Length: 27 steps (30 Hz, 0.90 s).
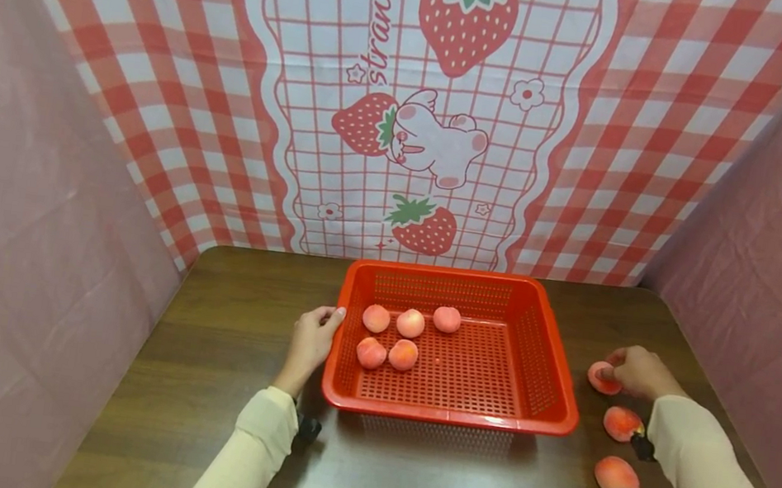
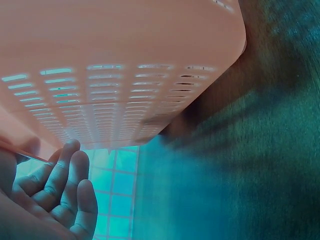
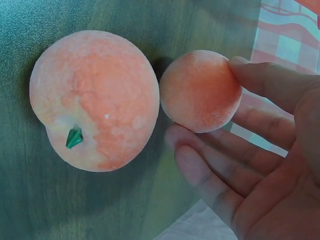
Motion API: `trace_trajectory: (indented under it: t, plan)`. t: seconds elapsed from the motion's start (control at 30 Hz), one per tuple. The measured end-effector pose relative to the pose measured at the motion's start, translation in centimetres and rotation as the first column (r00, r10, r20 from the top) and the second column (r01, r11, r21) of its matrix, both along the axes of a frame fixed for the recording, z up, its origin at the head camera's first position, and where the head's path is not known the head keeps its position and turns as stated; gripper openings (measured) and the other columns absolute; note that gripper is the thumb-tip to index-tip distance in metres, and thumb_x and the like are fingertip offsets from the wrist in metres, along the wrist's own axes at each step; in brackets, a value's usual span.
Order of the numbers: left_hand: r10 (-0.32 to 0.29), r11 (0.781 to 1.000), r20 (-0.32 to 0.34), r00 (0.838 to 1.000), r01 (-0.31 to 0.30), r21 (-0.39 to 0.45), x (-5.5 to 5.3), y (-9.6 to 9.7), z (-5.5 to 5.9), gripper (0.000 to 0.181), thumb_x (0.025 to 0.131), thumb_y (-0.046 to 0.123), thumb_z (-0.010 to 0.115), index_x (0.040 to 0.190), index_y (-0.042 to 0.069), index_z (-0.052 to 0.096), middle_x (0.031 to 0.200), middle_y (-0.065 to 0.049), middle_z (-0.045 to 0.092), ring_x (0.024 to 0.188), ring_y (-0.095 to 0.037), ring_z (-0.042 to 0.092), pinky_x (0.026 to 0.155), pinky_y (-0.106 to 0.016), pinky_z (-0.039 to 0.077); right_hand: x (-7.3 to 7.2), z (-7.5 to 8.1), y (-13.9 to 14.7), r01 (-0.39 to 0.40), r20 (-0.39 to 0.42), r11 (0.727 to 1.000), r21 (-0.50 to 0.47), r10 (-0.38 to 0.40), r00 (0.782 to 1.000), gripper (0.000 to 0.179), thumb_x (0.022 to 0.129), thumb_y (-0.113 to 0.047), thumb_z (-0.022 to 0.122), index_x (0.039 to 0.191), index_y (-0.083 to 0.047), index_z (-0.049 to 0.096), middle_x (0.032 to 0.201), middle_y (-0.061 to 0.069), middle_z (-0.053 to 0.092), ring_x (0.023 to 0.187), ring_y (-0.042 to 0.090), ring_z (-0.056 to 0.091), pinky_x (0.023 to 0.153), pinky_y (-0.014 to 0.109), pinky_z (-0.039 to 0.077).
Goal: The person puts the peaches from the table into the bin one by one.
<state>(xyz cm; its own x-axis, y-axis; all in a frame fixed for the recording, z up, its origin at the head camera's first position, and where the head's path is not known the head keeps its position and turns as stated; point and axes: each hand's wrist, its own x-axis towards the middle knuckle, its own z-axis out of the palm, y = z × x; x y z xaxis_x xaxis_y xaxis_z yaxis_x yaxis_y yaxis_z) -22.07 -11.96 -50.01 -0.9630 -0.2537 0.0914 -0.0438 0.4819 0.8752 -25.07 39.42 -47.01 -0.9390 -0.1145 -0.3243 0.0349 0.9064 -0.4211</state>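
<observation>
My left hand (image 1: 312,341) holds the left rim of a red plastic basket (image 1: 449,416), its thumb over the edge. From the left wrist view, the fingers (image 2: 56,187) lie outside the slotted basket wall (image 2: 115,40). At the right of the table, my right hand (image 1: 643,373) has its thumb and fingers around a peach (image 3: 200,92). Beside that one lies a larger-looking peach (image 3: 100,100) with a green stem, close to the held peach in the right wrist view. Several peaches (image 1: 411,323) sit in the left half of the basket.
Two more peaches, a middle one (image 1: 621,424) and a front one (image 1: 617,477), lie on the brown wooden table (image 1: 206,385) right of the basket. A checked strawberry cloth (image 1: 443,143) hangs behind the table, and pink cloth (image 1: 31,185) hangs at both sides.
</observation>
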Motion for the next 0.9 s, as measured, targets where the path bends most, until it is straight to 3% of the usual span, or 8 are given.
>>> trace_trajectory:
  t: [0.17,0.33,0.77,0.9]
  plan:
    - [0.001,1.000,0.002,1.000,-0.001,-0.004,-0.12,-0.05,-0.18,0.032,0.098,0.028,0.058,0.105,0.000,0.072,0.095,-0.018,0.073,0.082,-0.028,0.067,0.075,-0.037,0.053,0.03,0.08,0.08,-0.017,-0.055,0.999,0.039,0.019,0.998,0.045,0.084,-0.024,0.068,0.109,0.012,0.062,0.097,0.026,0.067,0.085,0.036,0.062,0.075,0.047,0.049]
    - [-0.004,1.000,0.017,1.000,0.004,0.003,-0.21,-0.05,-0.34,0.032,0.098,0.028,0.058,0.107,0.000,0.072,0.096,-0.018,0.073,0.081,-0.027,0.067,0.074,-0.036,0.053,0.15,0.32,0.15,-0.013,-0.050,0.998,0.064,0.016,0.999,0.050,0.086,-0.028,0.067,0.113,0.014,0.060,0.108,0.033,0.063,0.095,0.045,0.060,0.081,0.056,0.048]
    - [-0.007,1.000,0.038,0.999,0.006,0.030,-0.28,-0.10,-0.34,0.035,0.098,0.030,0.058,0.110,0.000,0.070,0.100,-0.019,0.073,0.081,-0.027,0.067,0.075,-0.039,0.055,-0.22,0.76,-0.20,0.035,-0.134,0.998,0.049,-0.028,0.991,0.046,0.089,-0.026,0.065,0.116,0.012,0.059,0.108,0.032,0.065,0.093,0.044,0.061,0.078,0.055,0.048]
    - [-0.005,1.000,0.045,0.999,0.004,0.031,-0.27,-0.08,-0.35,0.035,0.098,0.030,0.058,0.111,0.001,0.071,0.100,-0.019,0.073,0.081,-0.027,0.067,0.075,-0.039,0.055,-0.36,0.98,-0.18,0.050,-0.134,0.998,0.028,-0.045,0.990,0.054,0.090,-0.033,0.065,0.119,0.012,0.057,0.107,0.031,0.065,0.095,0.045,0.061,0.080,0.057,0.047]
